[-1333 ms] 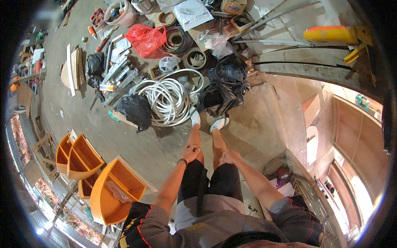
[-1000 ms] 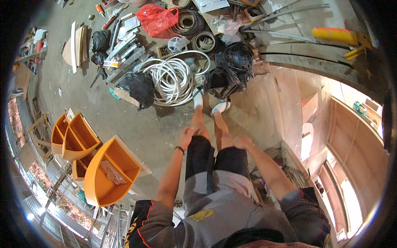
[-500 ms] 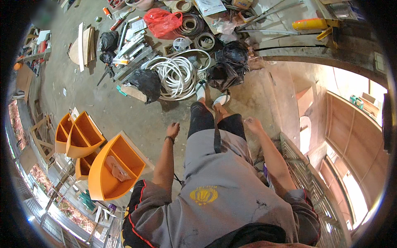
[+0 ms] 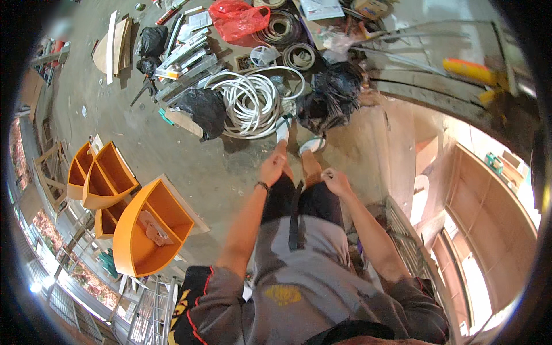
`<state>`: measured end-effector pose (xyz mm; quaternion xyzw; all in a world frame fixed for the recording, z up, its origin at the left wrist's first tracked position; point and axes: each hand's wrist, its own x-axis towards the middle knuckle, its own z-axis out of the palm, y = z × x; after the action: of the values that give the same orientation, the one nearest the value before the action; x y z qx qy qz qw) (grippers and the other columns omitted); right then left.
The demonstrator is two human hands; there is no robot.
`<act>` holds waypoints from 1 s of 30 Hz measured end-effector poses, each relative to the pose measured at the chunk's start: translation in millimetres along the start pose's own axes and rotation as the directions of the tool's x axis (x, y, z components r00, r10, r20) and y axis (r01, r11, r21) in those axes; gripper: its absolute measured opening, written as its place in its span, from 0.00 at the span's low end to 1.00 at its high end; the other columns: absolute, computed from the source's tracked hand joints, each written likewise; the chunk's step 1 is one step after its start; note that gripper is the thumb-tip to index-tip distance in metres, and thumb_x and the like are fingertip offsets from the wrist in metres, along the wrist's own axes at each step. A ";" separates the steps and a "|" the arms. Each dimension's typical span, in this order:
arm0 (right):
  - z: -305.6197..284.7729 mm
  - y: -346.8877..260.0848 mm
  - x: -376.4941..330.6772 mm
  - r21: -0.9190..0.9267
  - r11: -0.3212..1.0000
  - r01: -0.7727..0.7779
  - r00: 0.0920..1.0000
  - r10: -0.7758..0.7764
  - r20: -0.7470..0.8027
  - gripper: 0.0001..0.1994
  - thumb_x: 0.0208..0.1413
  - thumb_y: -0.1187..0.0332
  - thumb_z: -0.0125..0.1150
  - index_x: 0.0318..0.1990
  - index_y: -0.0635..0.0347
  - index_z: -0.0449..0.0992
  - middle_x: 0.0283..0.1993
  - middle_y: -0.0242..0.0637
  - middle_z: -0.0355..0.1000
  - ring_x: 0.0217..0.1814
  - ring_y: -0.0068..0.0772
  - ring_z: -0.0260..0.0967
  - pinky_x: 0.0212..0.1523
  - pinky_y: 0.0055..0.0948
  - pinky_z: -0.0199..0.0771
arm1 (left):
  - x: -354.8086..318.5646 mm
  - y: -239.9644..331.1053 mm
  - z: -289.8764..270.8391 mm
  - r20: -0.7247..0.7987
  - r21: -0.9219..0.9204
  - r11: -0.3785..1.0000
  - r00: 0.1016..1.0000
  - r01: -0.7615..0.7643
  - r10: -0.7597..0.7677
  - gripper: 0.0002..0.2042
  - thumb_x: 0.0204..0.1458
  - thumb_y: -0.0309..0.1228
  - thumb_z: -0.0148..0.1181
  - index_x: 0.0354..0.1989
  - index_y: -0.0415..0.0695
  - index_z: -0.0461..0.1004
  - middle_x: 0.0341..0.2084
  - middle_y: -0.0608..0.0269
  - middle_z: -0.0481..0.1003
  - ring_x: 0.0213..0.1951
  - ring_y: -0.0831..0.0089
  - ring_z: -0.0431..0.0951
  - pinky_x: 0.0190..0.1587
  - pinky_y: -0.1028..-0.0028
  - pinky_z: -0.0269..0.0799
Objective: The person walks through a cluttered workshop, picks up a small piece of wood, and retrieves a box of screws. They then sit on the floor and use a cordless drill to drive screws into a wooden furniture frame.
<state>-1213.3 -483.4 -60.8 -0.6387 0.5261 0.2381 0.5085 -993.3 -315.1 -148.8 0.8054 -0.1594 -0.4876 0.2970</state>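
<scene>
My left hand [image 4: 272, 168] is in front of my left thigh, its fingers curled in and a dark band at the wrist. Over my right thigh, my right hand [image 4: 336, 181] is closed with thumb and fingertips together. I cannot make out whether either hand holds anything small. The two hands are apart, on either side of a dark strap [image 4: 295, 221] that hangs down my front. Beyond my feet lies a coil of white hose [image 4: 248, 106], flanked by a black plastic bag [image 4: 204, 110] and a larger black bag [image 4: 330, 95].
Orange curved shelf boxes [image 4: 129, 247] stand at the left. A red plastic bag [image 4: 237, 22], rolled strips [image 4: 280, 27] and long pale packages [image 4: 187, 56] lie on the concrete floor [image 4: 190, 152]. Wooden panels [image 4: 489, 195] and a slatted metal rack [image 4: 405, 236] are at the right.
My left hand has swung inward from beside my left leg to the front of my thighs. My right hand has moved slightly inward and down. The view has shifted a little.
</scene>
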 end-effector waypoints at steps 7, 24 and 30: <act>90.4 -74.5 249.2 0.153 0.968 0.198 0.960 -0.223 0.170 0.16 0.55 0.56 0.57 0.43 0.58 0.76 0.38 0.45 0.77 0.44 0.44 0.75 0.44 0.34 0.72 | 78.0 -15.7 61.2 -0.018 -0.011 1.000 1.000 -0.005 0.005 0.22 0.54 0.45 0.55 0.52 0.44 0.70 0.39 0.46 0.75 0.43 0.53 0.76 0.47 0.61 0.70; 279.1 -91.2 567.1 0.003 0.998 -0.056 0.989 0.056 -0.140 0.54 0.44 0.57 0.67 0.72 0.46 0.32 0.72 0.58 0.40 0.73 0.62 0.41 0.67 0.57 0.49 | 209.0 -90.9 138.4 0.524 0.062 0.974 0.837 -0.218 0.154 0.26 0.52 0.48 0.53 0.56 0.45 0.68 0.54 0.52 0.70 0.56 0.54 0.70 0.56 0.56 0.64; 246.7 -82.2 585.7 0.057 0.993 0.108 0.985 -0.099 -0.144 0.42 0.43 0.59 0.67 0.67 0.53 0.53 0.68 0.51 0.51 0.68 0.58 0.52 0.65 0.48 0.55 | 228.1 -76.7 141.0 0.711 0.293 0.937 0.699 -0.189 -0.082 0.27 0.55 0.50 0.50 0.57 0.45 0.66 0.54 0.48 0.70 0.53 0.50 0.72 0.53 0.55 0.67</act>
<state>-886.1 -519.0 -610.7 -0.6636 0.5343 0.1487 0.5021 -1011.9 -425.9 -404.1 0.5872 -0.3681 -0.7164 0.0810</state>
